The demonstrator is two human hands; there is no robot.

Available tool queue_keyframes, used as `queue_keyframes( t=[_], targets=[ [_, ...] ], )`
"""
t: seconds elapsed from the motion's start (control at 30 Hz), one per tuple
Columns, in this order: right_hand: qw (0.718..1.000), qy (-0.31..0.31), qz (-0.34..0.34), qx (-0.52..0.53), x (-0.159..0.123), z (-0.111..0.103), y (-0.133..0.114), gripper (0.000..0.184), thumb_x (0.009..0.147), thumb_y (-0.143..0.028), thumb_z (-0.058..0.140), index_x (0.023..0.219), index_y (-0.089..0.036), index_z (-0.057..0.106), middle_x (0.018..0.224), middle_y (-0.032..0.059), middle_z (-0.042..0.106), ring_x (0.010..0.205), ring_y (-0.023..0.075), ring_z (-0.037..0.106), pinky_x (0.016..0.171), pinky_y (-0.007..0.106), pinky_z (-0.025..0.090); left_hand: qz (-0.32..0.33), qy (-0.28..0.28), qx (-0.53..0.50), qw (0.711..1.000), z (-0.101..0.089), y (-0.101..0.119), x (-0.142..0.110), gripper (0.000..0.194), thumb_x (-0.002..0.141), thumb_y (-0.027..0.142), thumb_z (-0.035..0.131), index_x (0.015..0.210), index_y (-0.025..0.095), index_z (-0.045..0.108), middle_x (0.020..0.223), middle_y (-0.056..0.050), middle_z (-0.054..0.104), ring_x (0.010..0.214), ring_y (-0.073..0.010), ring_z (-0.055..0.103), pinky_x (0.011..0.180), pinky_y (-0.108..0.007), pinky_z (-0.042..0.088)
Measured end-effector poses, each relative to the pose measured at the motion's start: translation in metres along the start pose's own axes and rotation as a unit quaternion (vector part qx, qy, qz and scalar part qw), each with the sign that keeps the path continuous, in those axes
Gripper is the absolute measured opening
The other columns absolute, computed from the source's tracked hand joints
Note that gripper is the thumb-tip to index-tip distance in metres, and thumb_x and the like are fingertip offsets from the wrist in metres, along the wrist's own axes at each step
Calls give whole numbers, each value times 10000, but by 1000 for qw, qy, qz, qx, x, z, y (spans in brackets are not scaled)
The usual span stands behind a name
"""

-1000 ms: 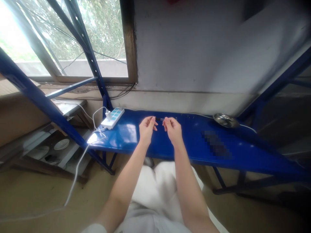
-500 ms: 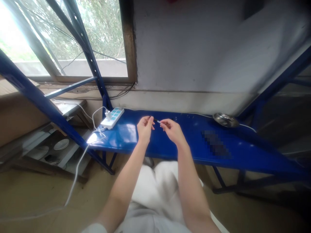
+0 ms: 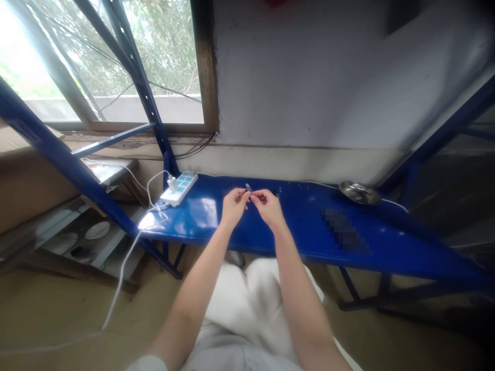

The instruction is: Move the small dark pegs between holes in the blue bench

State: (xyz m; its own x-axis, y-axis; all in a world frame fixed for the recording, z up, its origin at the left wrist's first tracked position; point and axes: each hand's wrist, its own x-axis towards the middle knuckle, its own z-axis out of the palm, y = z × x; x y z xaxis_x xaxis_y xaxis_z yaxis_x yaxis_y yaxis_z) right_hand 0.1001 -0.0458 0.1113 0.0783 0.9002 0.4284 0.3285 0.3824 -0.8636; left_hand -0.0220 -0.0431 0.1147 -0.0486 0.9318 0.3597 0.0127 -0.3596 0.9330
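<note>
My left hand [image 3: 234, 207] and my right hand [image 3: 268, 207] meet above the blue shelf [image 3: 232, 230], fingertips touching or nearly so. Both are closed in a pinch. Between them a small slim piece [image 3: 248, 187], clear or silvery, pokes up past the fingertips. Most of it is hidden by the fingers, so its kind cannot be made out. Which hand bears it is unclear; both seem to grip it or something joined to it. A few tiny bits lie on the shelf just beyond my right hand, too small to name.
A white power strip [image 3: 180, 188] with a plugged-in charger stands at the shelf's left end. A shiny metal dish [image 3: 359, 191] sits at the back right, with a pixelated dark object [image 3: 344, 230] in front of it. Blue uprights [image 3: 149, 103] rise at the left; a white cable [image 3: 122, 270] hangs down.
My hands have come together; my right hand moved left. The thin dark rod with a pale end that spanned the gap is now mostly covered, and a small piece points upward.
</note>
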Motion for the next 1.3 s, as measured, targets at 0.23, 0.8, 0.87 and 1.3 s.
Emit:
queue_keyframes(
  t=[0.23, 0.8, 0.87, 1.3],
  targets=[
    [999, -37, 16, 10, 1, -3, 4, 259, 745, -414, 560, 808, -168, 609, 763, 34, 642, 674, 137, 560, 663, 283, 438, 23, -28, 81, 996, -3, -7, 3, 207, 819, 342, 498, 816, 159, 596, 621, 22, 550, 439, -49, 460, 471, -183, 379],
    [994, -109, 12, -16, 14, -18, 8, 368, 655, -525, 611, 675, -159, 592, 639, 2, 595, 582, 118, 497, 578, 253, 394, 56, -75, 53, 994, -2, -26, 9, 232, 828, 284, 481, 1012, 197, 593, 723, 0, 567, 609, -91, 506, 645, -215, 426],
    [998, -59, 21, -18, 20, -21, 19, 368, 646, -517, 617, 713, -156, 603, 686, 20, 617, 614, 129, 520, 617, 274, 417, 48, -44, 64, 996, -3, -42, 11, 238, 840, 269, 447, 1030, 196, 570, 712, 10, 549, 573, -75, 486, 615, -199, 418],
    [961, 109, 163, -195, 30, -48, 126, 279, 642, -414, 589, 697, -145, 638, 723, 93, 658, 629, 183, 556, 580, 296, 408, -72, -16, 148, 986, -13, -111, -2, 183, 810, 229, 444, 916, 169, 581, 645, 21, 559, 511, -73, 475, 553, -196, 404]
  ],
)
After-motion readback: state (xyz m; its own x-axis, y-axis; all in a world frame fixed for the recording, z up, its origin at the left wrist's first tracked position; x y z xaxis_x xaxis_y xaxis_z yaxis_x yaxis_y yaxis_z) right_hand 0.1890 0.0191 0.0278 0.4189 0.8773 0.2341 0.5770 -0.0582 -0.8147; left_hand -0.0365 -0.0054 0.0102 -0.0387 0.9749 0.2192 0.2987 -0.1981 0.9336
